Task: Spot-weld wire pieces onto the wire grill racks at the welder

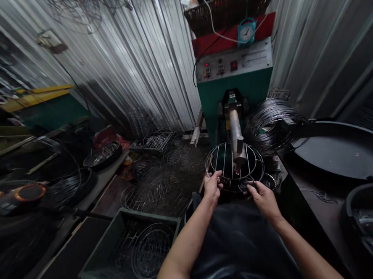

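A round wire rack, with two rings and parallel bars across it, sits tilted in front of me under the metal arm of a green welding machine. The arm's copper-coloured tip points down over the bars near the rim. My left hand is closed on the near left rim. At the near right rim, my right hand has its fingers pinched together around something small and dark. Whether those fingers also grip the rim, I cannot tell.
A coil of wire lies right of the machine, beside a large black tray. A dark tub stands at the right edge. Down left, a green crate contains round wire racks. A teal clock sits on top of the machine.
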### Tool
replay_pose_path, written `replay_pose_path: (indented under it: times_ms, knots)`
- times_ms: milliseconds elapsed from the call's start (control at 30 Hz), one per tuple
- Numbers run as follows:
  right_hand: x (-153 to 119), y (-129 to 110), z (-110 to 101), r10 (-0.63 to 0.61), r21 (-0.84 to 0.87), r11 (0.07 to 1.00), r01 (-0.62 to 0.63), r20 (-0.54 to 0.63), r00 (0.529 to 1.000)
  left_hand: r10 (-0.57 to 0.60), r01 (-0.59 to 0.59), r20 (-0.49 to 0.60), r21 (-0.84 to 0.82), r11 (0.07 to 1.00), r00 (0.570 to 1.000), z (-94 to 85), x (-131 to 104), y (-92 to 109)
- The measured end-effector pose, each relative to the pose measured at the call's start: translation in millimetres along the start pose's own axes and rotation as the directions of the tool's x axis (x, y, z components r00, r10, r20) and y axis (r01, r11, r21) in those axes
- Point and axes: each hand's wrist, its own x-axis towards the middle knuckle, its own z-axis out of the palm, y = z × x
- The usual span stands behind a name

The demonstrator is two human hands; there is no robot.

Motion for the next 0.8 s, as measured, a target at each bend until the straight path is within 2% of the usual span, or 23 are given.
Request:
replay_pose_path:
  times_ms: [167, 300, 467, 633, 800]
  knots:
    - [14.4, -7.9, -0.2, 0.030, -0.052, 0.998, -0.030, 0.003, 1.000, 0.058, -0.058, -0.039, 0.000, 0.998, 0.998, 3.4, -1.8, 1.3]
    - [17.7, -8.5, 2.0, 0.036, -0.026, 0.999, -0.036, 0.008, 0.999, 0.090, -0.090, -0.026, -0.002, 0.996, 0.996, 6.7, -3.5, 4.2]
    - [10.8, -1.5, 9.9, -0.028, -0.011, 1.000, 0.028, -0.069, 0.997, 0.071, -0.072, -0.032, -0.014, 0.997, 0.997, 5.8, -3.9, 4.1]
    - [5.9, 0.7, 11.0, -0.064, -0.078, 0.995, 0.060, -0.051, 0.997, 0.065, -0.064, -0.061, 0.017, 0.998, 0.996, 1.3, -3.7, 2.7]
    - [6.3, 3.6, 10.4, -0.045, -0.091, 0.995, 0.041, -0.039, 0.998, 0.013, -0.012, -0.097, 0.013, 1.000, 0.995, -3.7, -0.6, 0.8]
